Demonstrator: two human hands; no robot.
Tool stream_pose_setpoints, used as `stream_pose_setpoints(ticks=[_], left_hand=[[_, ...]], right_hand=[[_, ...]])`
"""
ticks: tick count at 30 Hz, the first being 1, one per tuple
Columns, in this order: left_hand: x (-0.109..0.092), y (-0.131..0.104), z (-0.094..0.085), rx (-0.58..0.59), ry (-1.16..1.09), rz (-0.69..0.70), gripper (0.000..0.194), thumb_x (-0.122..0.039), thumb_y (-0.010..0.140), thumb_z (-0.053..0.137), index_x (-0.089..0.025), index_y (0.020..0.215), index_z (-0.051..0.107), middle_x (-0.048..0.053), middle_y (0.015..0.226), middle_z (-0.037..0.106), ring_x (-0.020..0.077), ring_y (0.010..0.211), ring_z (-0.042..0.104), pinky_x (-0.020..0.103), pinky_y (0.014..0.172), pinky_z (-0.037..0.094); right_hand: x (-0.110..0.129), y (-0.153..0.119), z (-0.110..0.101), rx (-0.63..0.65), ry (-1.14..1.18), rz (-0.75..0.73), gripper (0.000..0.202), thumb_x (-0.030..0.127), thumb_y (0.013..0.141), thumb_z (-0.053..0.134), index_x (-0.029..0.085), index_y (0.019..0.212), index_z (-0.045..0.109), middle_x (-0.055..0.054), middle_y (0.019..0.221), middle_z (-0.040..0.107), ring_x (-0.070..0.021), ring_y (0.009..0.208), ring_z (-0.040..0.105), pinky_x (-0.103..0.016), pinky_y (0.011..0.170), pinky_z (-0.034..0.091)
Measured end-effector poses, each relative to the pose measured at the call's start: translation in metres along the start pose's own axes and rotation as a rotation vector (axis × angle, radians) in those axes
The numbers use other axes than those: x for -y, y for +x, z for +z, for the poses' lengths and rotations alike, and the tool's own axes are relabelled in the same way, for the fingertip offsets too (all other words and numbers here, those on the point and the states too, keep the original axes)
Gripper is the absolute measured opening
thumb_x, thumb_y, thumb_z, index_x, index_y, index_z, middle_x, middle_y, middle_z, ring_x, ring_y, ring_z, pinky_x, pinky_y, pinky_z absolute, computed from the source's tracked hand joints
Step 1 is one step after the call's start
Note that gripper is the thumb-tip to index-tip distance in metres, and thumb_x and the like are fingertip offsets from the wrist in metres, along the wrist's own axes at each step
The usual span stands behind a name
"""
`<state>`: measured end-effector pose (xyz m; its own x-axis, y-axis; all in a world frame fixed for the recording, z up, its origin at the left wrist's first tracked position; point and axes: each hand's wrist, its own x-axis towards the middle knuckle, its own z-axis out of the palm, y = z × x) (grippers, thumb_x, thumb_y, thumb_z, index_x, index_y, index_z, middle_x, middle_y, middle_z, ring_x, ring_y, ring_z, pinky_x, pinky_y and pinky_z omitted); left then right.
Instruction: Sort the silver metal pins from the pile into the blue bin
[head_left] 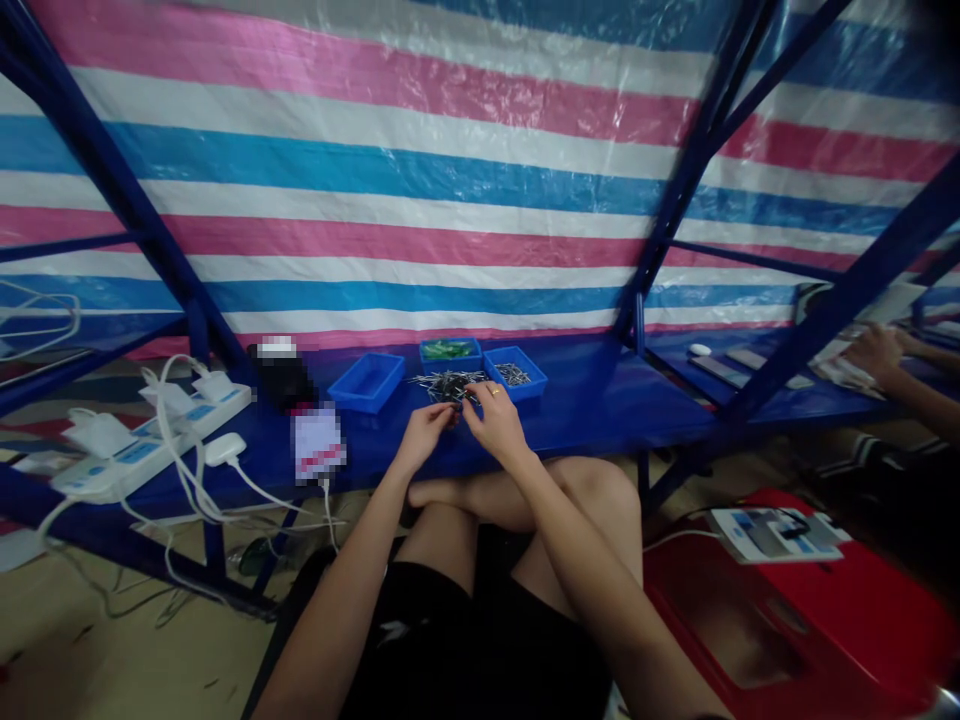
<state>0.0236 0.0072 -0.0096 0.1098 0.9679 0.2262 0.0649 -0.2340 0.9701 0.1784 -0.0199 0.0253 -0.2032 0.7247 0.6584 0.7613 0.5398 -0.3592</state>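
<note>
A heap of thin, silvery and dark metal pins [444, 384] lies on the blue bench in front of me. At its near edge my left hand [427, 432] has its fingertips pinched together; whatever sits between them is too small to name. My right hand [496, 418], with a ring on one finger, curls over the heap's right side, and its closed fingertips hide what they grip. Behind the heap stands a blue tray holding green pieces [448, 350]. To the right is a blue tray of small metal pins [514, 375], and to the left an empty blue tray [367, 383].
A white power strip [157, 440] with chargers and tangled cables occupies the bench's left end, near a blurred-out phone-like object [318, 443]. Blue metal posts [679, 190] frame the bench. A red stool [802, 600] stands at right. Another person's hands [876, 355] are at far right.
</note>
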Motion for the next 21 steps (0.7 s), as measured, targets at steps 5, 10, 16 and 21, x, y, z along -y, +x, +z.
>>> stream_pose_setpoints(ticks=[5,10,16,21], left_hand=[[0.0074,0.0024,-0.0002,-0.027,-0.023,-0.011,0.038,-0.037,0.071,0.063,-0.009,0.096,0.066,0.01,0.083,0.069,0.0182,0.072,0.062,0.032,0.07,0.048],[0.0087,0.0026,-0.0008,-0.031,-0.01,-0.007,0.036,-0.039,0.072,0.062,-0.01,0.094,0.067,0.009,0.082,0.069,0.0188,0.073,0.062,0.032,0.069,0.049],[0.0091,0.0025,0.0002,-0.022,-0.011,-0.004,0.036,-0.037,0.073,0.061,-0.011,0.097,0.066,0.008,0.082,0.068,0.0176,0.072,0.061,0.03,0.067,0.049],[0.0055,0.0013,0.001,-0.022,-0.002,0.001,0.035,-0.036,0.073,0.061,-0.011,0.096,0.066,0.007,0.08,0.068,0.017,0.07,0.06,0.03,0.066,0.049]], right_hand=[[-0.0083,0.0041,0.0097,0.189,-0.129,0.02,0.021,0.024,0.091,0.039,0.019,0.095,0.059,-0.007,0.091,0.06,-0.0175,0.09,0.053,-0.026,0.077,0.041],[-0.0086,0.0022,0.0099,0.232,-0.169,0.027,0.018,0.023,0.088,0.045,0.02,0.101,0.057,-0.007,0.095,0.06,-0.0177,0.092,0.053,-0.025,0.073,0.041],[-0.0071,0.0031,0.0088,0.18,-0.193,0.04,0.022,0.024,0.09,0.043,0.02,0.109,0.053,-0.007,0.098,0.06,-0.0177,0.093,0.054,-0.024,0.073,0.041],[-0.0085,0.0023,0.0103,0.253,-0.216,-0.006,0.021,0.025,0.092,0.038,0.02,0.098,0.057,-0.007,0.092,0.061,-0.0172,0.091,0.054,-0.024,0.074,0.041]])
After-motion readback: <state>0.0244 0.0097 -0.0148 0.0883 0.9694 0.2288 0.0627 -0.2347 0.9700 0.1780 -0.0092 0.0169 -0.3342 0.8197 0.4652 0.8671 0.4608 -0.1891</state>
